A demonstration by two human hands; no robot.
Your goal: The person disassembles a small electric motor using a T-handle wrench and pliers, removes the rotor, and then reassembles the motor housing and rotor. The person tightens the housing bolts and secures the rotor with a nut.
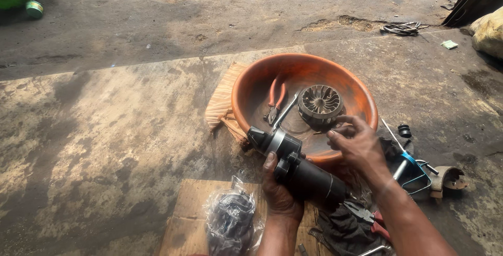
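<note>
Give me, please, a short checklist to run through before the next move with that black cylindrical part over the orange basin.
1. Left hand has a firm hold on the black cylindrical part: ok, fingers wrap it from below.
2. Right hand is free of tools: ok, it rests at the rim of the orange basin, holding nothing large.
3. Finned metal wheel lies safely inside the basin: ok.
4. Red-handled pliers within reach in the basin: ok.
5. Cardboard sheet has free room for setting the part down: not ok, a plastic-wrapped bundle and a dark rag lie on it.
6. Part's far end undamaged: cannot tell.
</note>
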